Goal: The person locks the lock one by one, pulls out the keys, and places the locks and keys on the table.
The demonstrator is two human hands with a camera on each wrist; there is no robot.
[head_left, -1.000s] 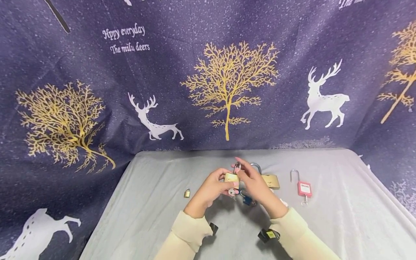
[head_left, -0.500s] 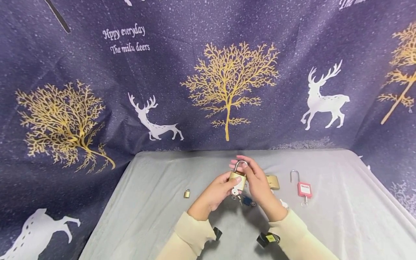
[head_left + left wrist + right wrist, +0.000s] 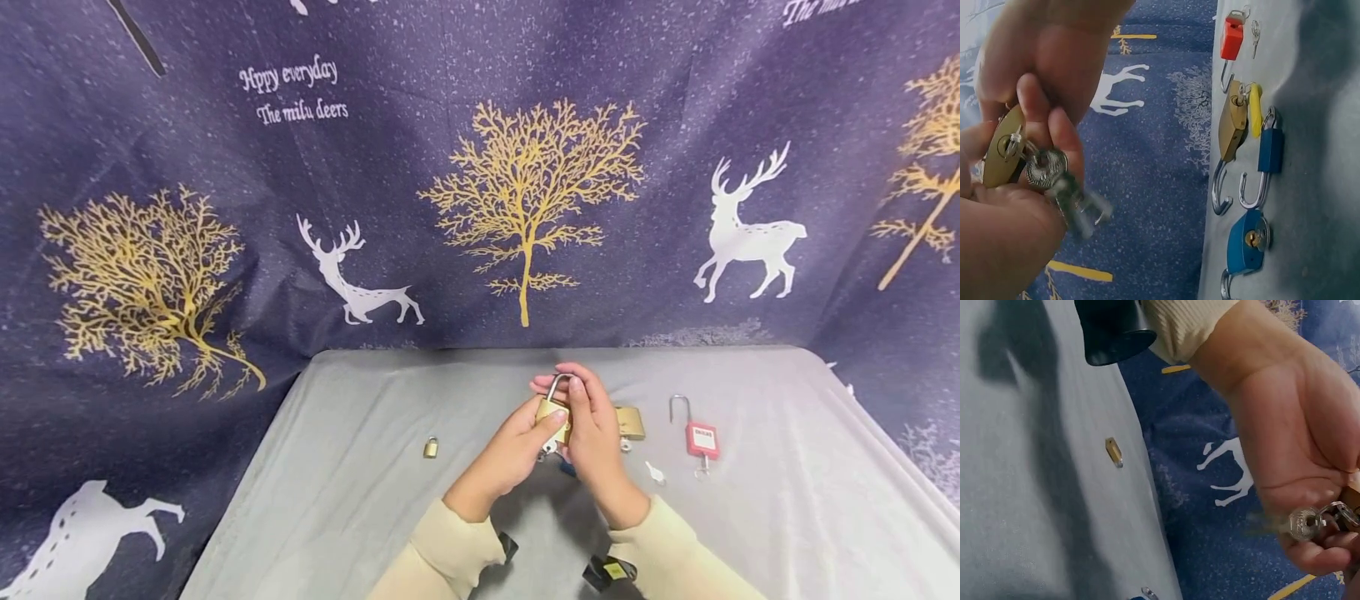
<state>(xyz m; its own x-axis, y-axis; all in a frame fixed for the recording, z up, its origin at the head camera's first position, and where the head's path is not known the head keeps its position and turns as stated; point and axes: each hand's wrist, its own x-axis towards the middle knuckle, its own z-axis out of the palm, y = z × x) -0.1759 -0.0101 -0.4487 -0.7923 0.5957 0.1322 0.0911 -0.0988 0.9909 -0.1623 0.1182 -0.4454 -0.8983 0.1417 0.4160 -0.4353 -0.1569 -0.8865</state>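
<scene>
A brass padlock (image 3: 547, 407) is held up between both hands above the grey-covered table, its steel shackle upward. My left hand (image 3: 513, 454) grips the body, thumb across its front. On the other side my right hand (image 3: 597, 442) holds the padlock near the shackle, its thumb up beside it. In the left wrist view, a key sits in the underside of the padlock (image 3: 999, 164), and a ring with blurred keys (image 3: 1047, 169) dangles below. The right wrist view shows my left hand (image 3: 1297, 425) with the keys (image 3: 1304, 523) hanging. Fingers hide the shackle's right end.
A small brass padlock (image 3: 431, 447) lies left. To the right are a larger brass padlock (image 3: 631, 422), a white key (image 3: 656, 473) and a red padlock (image 3: 702, 438) with its shackle raised. Two blue padlocks (image 3: 1270, 150) and a yellow object (image 3: 1255, 111) show in the left wrist view.
Both hands have shifted slightly right with the brass padlock, which has tilted. The right hand's fingers have moved from around the shackle to the padlock's right side.
</scene>
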